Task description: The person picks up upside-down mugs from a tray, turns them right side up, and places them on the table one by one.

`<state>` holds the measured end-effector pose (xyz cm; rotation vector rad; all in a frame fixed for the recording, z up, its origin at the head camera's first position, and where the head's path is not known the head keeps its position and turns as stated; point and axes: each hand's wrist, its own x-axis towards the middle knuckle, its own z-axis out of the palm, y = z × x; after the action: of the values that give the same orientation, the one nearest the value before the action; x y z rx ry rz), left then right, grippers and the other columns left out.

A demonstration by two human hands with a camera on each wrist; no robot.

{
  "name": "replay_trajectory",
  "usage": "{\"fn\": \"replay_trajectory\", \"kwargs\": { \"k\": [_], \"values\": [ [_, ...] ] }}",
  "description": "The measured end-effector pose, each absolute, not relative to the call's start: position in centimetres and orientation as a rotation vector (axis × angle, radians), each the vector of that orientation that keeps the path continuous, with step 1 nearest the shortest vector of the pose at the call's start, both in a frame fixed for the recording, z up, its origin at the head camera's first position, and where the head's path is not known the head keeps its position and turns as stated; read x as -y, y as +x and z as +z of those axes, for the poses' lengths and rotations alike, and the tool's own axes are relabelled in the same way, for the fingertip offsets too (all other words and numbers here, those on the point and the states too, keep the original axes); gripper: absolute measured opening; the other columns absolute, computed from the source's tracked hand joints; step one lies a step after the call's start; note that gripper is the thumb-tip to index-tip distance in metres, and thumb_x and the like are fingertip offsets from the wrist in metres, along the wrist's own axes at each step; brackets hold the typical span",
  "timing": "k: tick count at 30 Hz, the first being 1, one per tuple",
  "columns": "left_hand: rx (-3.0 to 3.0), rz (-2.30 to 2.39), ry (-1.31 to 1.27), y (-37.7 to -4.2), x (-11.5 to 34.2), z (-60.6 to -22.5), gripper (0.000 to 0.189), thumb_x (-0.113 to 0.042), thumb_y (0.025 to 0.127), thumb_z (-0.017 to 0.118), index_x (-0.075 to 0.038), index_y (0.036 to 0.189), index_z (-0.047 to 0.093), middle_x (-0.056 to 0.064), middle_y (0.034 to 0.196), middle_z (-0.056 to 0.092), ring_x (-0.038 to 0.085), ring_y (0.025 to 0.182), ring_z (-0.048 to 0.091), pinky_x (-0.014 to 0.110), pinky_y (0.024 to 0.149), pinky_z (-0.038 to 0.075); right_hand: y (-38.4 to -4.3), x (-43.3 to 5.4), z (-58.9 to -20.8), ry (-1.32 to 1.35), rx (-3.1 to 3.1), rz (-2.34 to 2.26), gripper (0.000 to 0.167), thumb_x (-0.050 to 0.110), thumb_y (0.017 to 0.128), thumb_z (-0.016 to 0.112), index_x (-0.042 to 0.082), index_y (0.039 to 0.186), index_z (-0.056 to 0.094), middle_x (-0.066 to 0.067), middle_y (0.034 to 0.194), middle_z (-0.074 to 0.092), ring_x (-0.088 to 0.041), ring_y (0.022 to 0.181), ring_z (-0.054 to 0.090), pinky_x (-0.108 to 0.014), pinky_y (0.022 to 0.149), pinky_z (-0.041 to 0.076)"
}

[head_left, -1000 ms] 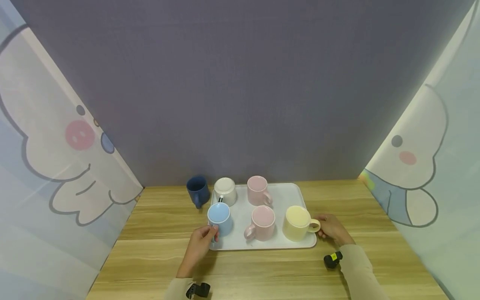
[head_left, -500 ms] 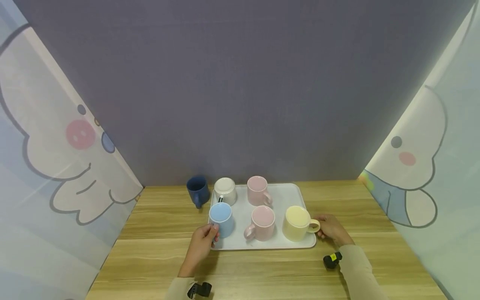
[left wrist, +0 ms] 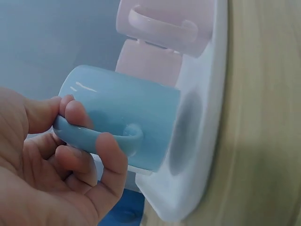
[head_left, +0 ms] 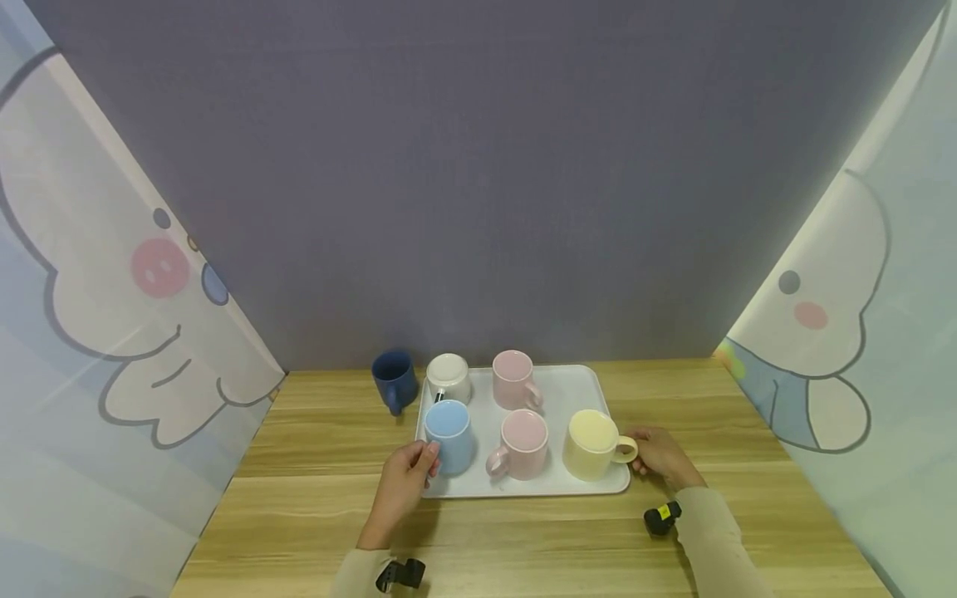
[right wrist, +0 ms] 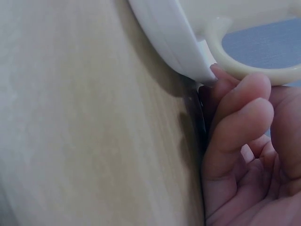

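My left hand [head_left: 401, 486] pinches the handle of a light blue mug [head_left: 453, 440], thumb and fingers curled about it. The mug is upside down over the tray's front left, its shadow on the tray showing in the left wrist view. A white tray [head_left: 549, 482] bears several upturned mugs. At its right edge my right hand [head_left: 660, 455] rests loosely curled, fingertips right at the handle of a pale yellow mug [head_left: 591, 453]. The right wrist view shows the curled fingers [right wrist: 242, 122] under that handle, not wrapped round it.
A pink mug [head_left: 525, 453] stands upturned at the tray's front middle, another pink mug [head_left: 512, 386] behind it. At back left is a white mug [head_left: 451, 390] with a dark handle mark. Off the tray, a dark blue mug [head_left: 396, 382] stands upright on the wooden table [head_left: 314, 465].
My left hand has carried the light blue mug a little to the right, further in over the tray. My right hand and the other mugs have not visibly moved.
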<state>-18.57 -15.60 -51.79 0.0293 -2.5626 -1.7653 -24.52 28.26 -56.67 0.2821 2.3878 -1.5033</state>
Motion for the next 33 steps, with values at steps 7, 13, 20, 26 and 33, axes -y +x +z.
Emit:
{"fn": "replay_trajectory", "kwargs": {
  "k": [7, 13, 20, 26, 33],
  "values": [
    [2.546, -1.707, -0.042, -19.7, 15.2, -50.7, 0.036, -0.028, 0.105, 0.058, -0.004, 0.078, 0.062, 0.004, 0.07, 0.058, 0.009, 0.059, 0.05, 0.023, 0.056, 0.048, -24.5, -28.3, -56.7, 0.251, -2.376, -1.514, 0.041, 0.014, 0.101, 0.058, -0.012, 0.132, 0.057, -0.001, 0.066, 0.059, -0.008, 0.056, 0.053, -0.02, 0.051, 0.048],
    [2.51, -1.678, -0.056, -20.8, 14.6, -49.5, 0.037, -0.029, 0.105, 0.057, -0.005, 0.078, 0.061, 0.006, 0.07, 0.058, 0.009, 0.06, 0.05, 0.023, 0.056, 0.046, -24.5, -28.3, -56.5, 0.251, -2.38, -1.512, 0.042, 0.014, 0.1, 0.059, -0.013, 0.132, 0.057, -0.001, 0.066, 0.06, -0.007, 0.056, 0.053, -0.02, 0.051, 0.049],
    [2.473, -1.684, -0.066, -22.0, 14.2, -47.9, 0.039, -0.029, 0.106, 0.055, -0.004, 0.077, 0.06, 0.009, 0.071, 0.057, 0.01, 0.061, 0.047, 0.023, 0.056, 0.043, -24.5, -28.2, -56.5, 0.244, -2.374, -1.523, 0.041, 0.012, 0.099, 0.059, -0.014, 0.131, 0.057, -0.001, 0.066, 0.059, -0.007, 0.056, 0.053, -0.02, 0.051, 0.049],
    [2.454, -1.646, -0.064, -22.9, 14.0, -46.8, 0.039, -0.03, 0.106, 0.057, -0.005, 0.076, 0.061, 0.007, 0.068, 0.055, 0.011, 0.058, 0.045, 0.023, 0.055, 0.04, -24.4, -28.3, -56.6, 0.229, -2.385, -1.521, 0.042, 0.015, 0.1, 0.059, -0.013, 0.131, 0.058, -0.001, 0.067, 0.06, -0.008, 0.056, 0.053, -0.02, 0.051, 0.049],
    [2.411, -1.622, -0.067, -23.6, 13.8, -45.9, 0.037, -0.026, 0.106, 0.056, -0.005, 0.076, 0.061, 0.006, 0.07, 0.056, 0.014, 0.063, 0.048, 0.025, 0.061, 0.039, -24.4, -28.2, -56.7, 0.242, -2.393, -1.519, 0.041, 0.013, 0.098, 0.06, -0.014, 0.13, 0.058, -0.001, 0.065, 0.06, -0.008, 0.055, 0.054, -0.02, 0.05, 0.049]
  ]
}}
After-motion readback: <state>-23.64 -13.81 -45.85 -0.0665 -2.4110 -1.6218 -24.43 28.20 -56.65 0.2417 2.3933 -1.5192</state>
